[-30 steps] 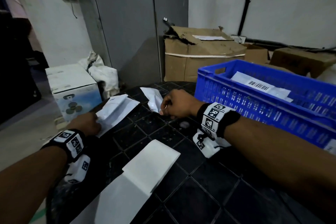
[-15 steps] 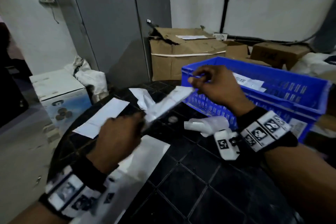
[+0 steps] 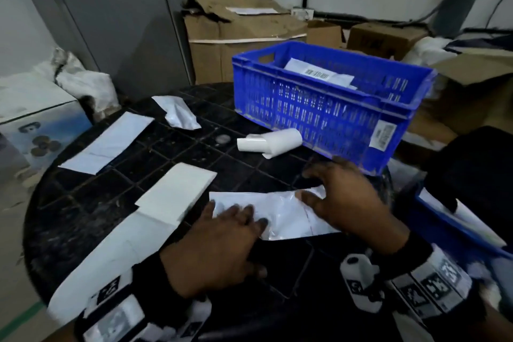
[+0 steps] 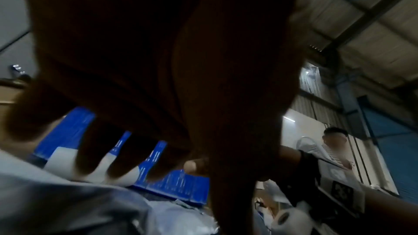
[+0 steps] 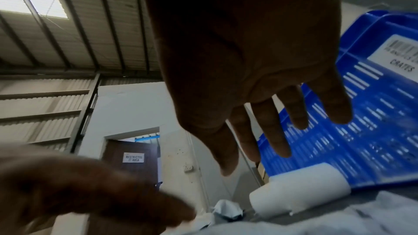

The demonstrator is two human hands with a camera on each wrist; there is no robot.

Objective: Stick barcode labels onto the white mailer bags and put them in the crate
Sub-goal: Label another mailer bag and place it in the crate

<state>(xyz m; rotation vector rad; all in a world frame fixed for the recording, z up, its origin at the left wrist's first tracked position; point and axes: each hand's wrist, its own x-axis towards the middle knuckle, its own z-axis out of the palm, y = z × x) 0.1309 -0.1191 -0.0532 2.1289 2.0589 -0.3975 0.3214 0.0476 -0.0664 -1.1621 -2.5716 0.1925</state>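
A white mailer bag (image 3: 280, 214) lies flat on the black table (image 3: 91, 219), close to me. My left hand (image 3: 236, 222) rests flat on its left end with straight fingers. My right hand (image 3: 330, 189) is over the right end, fingers spread, thumb touching the bag. In the right wrist view the right hand (image 5: 260, 71) shows an open palm above the bag (image 5: 339, 221). The left wrist view shows the left hand (image 4: 147, 96) spread over the bag (image 4: 68, 203). The blue crate (image 3: 319, 111) stands behind, with a barcoded mailer (image 3: 319, 75) inside. A label roll (image 3: 269, 141) lies before the crate.
Another flat mailer (image 3: 108, 144) and a crumpled one (image 3: 177, 112) lie at the table's far left. A folded white strip (image 3: 172, 197) runs to the near-left edge. Cardboard boxes (image 3: 244, 33) stand behind the table. A second blue crate (image 3: 455, 230) is at my right.
The mailer bag, held stretched in the air between both hands half a second ago, now lies flat on the table. Both hands have come down onto it.
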